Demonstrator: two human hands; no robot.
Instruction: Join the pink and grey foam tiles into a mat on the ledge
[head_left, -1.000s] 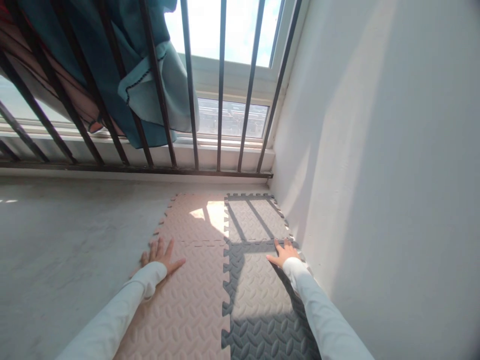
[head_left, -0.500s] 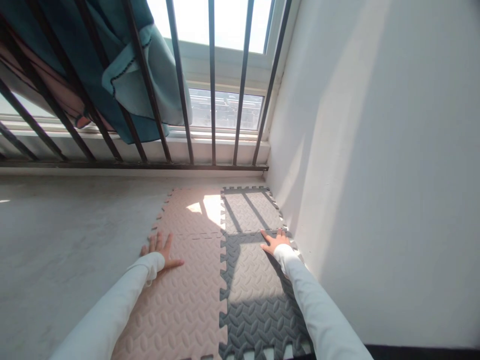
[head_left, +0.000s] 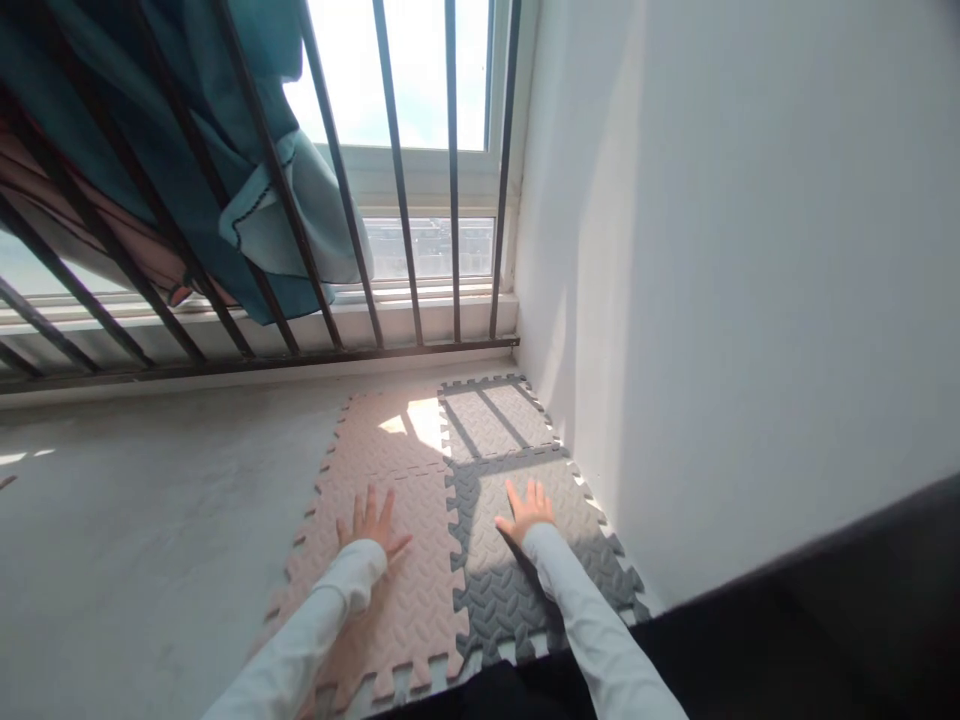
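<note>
Pink foam floor tiles [head_left: 420, 570] and grey foam floor tiles [head_left: 502, 590] lie flat on the floor, two of each colour, joined along toothed edges. My left hand [head_left: 370, 525] rests with fingers spread on the nearer pink tile. On the nearer grey tile, my right hand [head_left: 528, 512] has its fingers stretched out, holding nothing; whether the whole palm touches is not clear. Both forearms wear white sleeves. The farther pink tile [head_left: 375, 430] and farther grey tile [head_left: 487, 420] catch sunlight and bar shadows.
A white wall [head_left: 735, 300] rises along the right of the tiles. Dark metal railing [head_left: 450, 345] stands at the back before a window [head_left: 420, 100], with blue-green cloth [head_left: 300, 210] hanging behind it. Pale floor [head_left: 150, 530] spreads to the left. Something black [head_left: 810, 610] fills the lower right.
Both hands have come nearer to me over the tiles; the left has moved inward from the pink tile's outer edge, the right away from the wall side. The view has shifted and tilted.
</note>
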